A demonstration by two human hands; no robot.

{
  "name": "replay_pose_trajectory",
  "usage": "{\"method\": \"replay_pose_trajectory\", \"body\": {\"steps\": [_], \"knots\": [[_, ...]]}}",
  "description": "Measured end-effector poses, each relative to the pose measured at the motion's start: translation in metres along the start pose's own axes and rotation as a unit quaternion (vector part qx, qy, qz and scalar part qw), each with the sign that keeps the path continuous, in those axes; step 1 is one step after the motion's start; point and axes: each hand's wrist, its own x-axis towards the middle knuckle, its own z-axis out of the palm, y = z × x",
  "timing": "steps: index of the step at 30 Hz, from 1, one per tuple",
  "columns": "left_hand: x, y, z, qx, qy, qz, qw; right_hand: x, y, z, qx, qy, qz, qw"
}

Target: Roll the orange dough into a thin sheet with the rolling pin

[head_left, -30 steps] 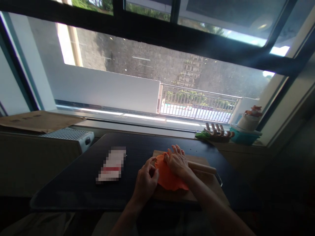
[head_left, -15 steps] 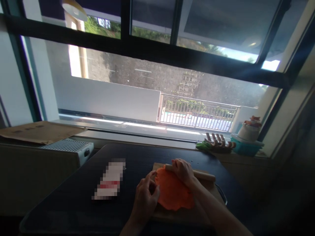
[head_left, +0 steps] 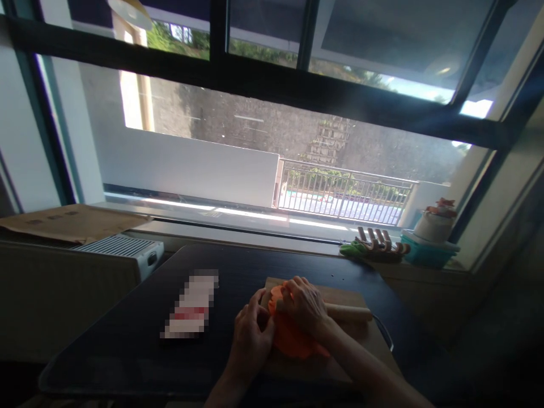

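A flat, ragged-edged sheet of orange dough (head_left: 293,340) lies on a wooden board (head_left: 340,294) with a metal handle at its right end. My right hand (head_left: 304,303) is wrapped over a wooden rolling pin (head_left: 348,313), which lies across the dough and sticks out to the right. Part of the dough is hidden under that hand and forearm. At the dough's left edge, my left hand (head_left: 253,331) has its thumb and forefinger curled against the rim, the other fingers folded in. Exactly how much dough it pinches is hard to see.
The board rests on a dark table (head_left: 140,351). To its left lies a blurred-out pale and red item (head_left: 191,309). A brown paper envelope (head_left: 72,221) tops a white radiator (head_left: 123,246) at the left. On the sill stand a teal box (head_left: 429,249) and a green object (head_left: 353,248).
My right hand has drawn the rolling pin nearer to me and slightly left, over the orange dough. My left hand stays at the dough's left edge. The view has shifted slightly.
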Motion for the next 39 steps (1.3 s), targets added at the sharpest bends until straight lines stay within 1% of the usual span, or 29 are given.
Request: {"method": "replay_pose_trajectory", "body": {"steps": [3, 6, 8, 9, 11, 14, 16, 18, 22, 24, 25, 27, 31, 33, 34, 36, 39], "knots": [[0.001, -0.001, 0.0, 0.003, -0.008, 0.001, 1.0, 0.025, -0.005, 0.003, -0.005, -0.005, 0.028, 1.0], [0.001, -0.003, 0.0, 0.004, -0.019, 0.001, 1.0, 0.052, -0.001, 0.005, 0.0, -0.042, 0.1, 0.994], [0.002, -0.004, 0.0, 0.003, -0.024, -0.002, 1.0, 0.058, 0.0, 0.006, 0.009, -0.067, 0.133, 0.989], [0.002, -0.005, 0.001, 0.002, -0.025, -0.003, 1.0, 0.057, 0.0, 0.007, 0.013, -0.073, 0.138, 0.988], [0.001, -0.005, 0.001, 0.0, -0.023, 0.0, 1.0, 0.044, -0.004, 0.008, 0.017, -0.073, 0.136, 0.988], [0.001, -0.004, 0.002, -0.004, -0.014, 0.007, 1.0, 0.015, -0.012, 0.01, 0.015, -0.058, 0.123, 0.991], [0.002, -0.003, 0.002, -0.008, -0.015, 0.007, 1.0, 0.005, -0.015, 0.011, 0.008, -0.047, 0.108, 0.993], [0.002, -0.002, 0.001, -0.01, -0.021, 0.005, 1.0, 0.011, -0.012, 0.011, -0.002, -0.041, 0.108, 0.993], [0.001, -0.001, 0.0, -0.007, -0.026, 0.0, 1.0, 0.053, 0.002, 0.012, -0.002, -0.051, 0.16, 0.986], [0.001, -0.001, 0.0, -0.004, -0.022, -0.001, 1.0, 0.068, 0.006, 0.013, 0.006, -0.063, 0.175, 0.983], [0.001, -0.001, 0.0, -0.002, -0.02, -0.002, 1.0, 0.069, 0.006, 0.013, 0.01, -0.066, 0.174, 0.982], [0.001, -0.002, 0.001, 0.001, -0.023, -0.001, 1.0, 0.058, 0.002, 0.014, 0.009, -0.059, 0.159, 0.986], [0.002, -0.003, 0.002, -0.002, -0.029, 0.001, 1.0, 0.012, -0.016, 0.011, -0.006, -0.02, 0.096, 0.995], [0.002, -0.002, 0.002, -0.008, -0.023, -0.002, 1.0, -0.002, -0.021, 0.009, -0.006, -0.016, 0.079, 0.997], [0.002, -0.001, 0.001, -0.008, -0.021, -0.003, 1.0, -0.002, -0.022, 0.008, -0.007, -0.02, 0.079, 0.997], [0.002, 0.0, 0.001, -0.004, -0.022, -0.004, 1.0, 0.008, -0.018, 0.008, -0.01, -0.035, 0.088, 0.995], [0.001, 0.0, 0.0, 0.002, -0.028, -0.008, 1.0, 0.041, -0.005, 0.01, -0.01, -0.065, 0.125, 0.99]]}}
